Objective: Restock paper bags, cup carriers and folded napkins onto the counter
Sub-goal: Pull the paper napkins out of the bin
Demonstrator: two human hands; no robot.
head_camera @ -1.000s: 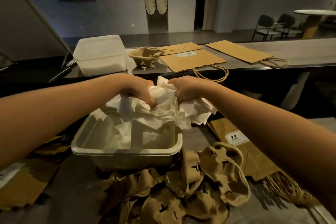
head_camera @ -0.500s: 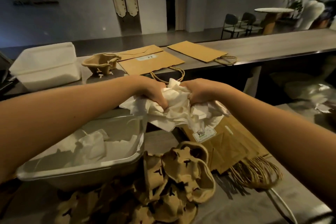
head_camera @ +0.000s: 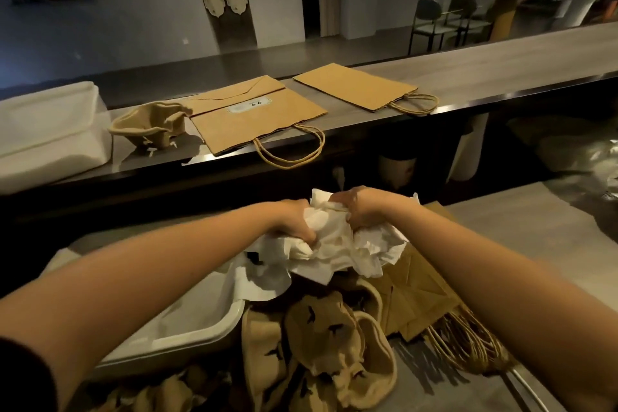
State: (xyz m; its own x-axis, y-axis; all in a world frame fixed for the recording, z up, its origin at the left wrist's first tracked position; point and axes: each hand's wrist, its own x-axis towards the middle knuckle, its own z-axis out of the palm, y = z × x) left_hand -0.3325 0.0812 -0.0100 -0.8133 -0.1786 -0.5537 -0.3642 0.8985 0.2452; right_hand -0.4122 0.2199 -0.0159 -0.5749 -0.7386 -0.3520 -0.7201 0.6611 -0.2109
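Left hand (head_camera: 292,222) and right hand (head_camera: 363,207), fingers (head_camera: 308,238) curled round crumpled napkins (head_camera: 334,252)

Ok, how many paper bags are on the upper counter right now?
2. One labelled bag lies flat beside the cup carrier, handles over the counter edge; one plain bag lies farther right. Another could be hidden under the labelled one.

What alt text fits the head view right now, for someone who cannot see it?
The left hand and right hand grip a crumpled bundle of white paper napkins beside a white plastic tub. Beyond, the long grey counter holds two flat brown paper bags with twine handles and one brown pulp cup carrier.
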